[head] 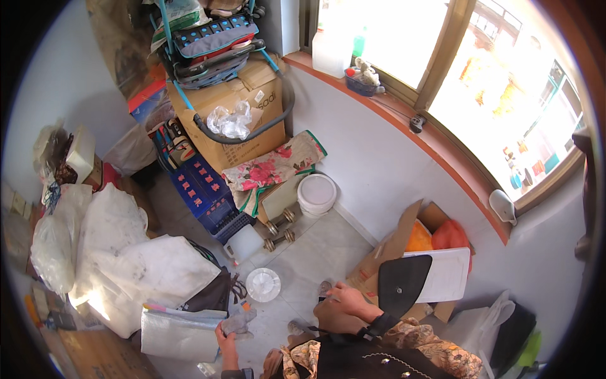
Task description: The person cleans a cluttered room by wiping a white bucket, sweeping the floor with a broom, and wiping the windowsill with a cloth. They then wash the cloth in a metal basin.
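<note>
My left hand grips a crumpled grey cloth, low in the view and left of centre. A small orange piece shows at the cloth's upper edge. Just left of that hand lies a silvery padded sheet or bag. My right hand is over a brown surface, perhaps clothing at my knee. Its fingers are bent, and their undersides are hidden, so I cannot tell if they hold anything. Right of it, a black flap with a snap leans against an open cardboard box.
A clear-wrapped round white item, two dumbbells, a white jug and a lidded bucket stand on the tiled floor. White sacks pile up at left. A folded stroller rests on a large carton. The windowsill runs along the right.
</note>
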Available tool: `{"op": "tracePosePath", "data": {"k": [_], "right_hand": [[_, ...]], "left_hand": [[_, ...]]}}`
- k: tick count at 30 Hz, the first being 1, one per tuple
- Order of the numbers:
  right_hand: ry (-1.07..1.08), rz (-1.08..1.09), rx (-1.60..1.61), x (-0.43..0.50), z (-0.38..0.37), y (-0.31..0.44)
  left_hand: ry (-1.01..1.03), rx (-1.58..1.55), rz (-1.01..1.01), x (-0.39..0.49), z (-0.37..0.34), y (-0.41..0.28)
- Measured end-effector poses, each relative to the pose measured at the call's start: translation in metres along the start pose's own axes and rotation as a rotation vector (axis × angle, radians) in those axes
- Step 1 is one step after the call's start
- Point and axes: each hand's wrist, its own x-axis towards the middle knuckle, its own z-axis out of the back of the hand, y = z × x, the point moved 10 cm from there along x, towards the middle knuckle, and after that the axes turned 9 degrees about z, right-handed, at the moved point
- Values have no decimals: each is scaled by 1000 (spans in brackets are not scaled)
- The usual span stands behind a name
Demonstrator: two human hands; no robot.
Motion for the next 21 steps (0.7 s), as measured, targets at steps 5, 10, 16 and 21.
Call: {"op": "tracePosePath", "data": {"k": [5, 10, 16, 21], "right_hand": [[-94, -143, -34, -37, 28, -31], [-108, -141, -52, -15, 49, -59], [-217, -72, 3, 31, 104, -89], [-264, -91, -16, 59, 163, -128]], "left_hand": [[25, -77, 119, -3, 9, 3], [69, -99, 40, -6, -28, -37], [171, -87, 17, 27, -126, -97], [220, -187, 64, 50, -201, -124]]}}
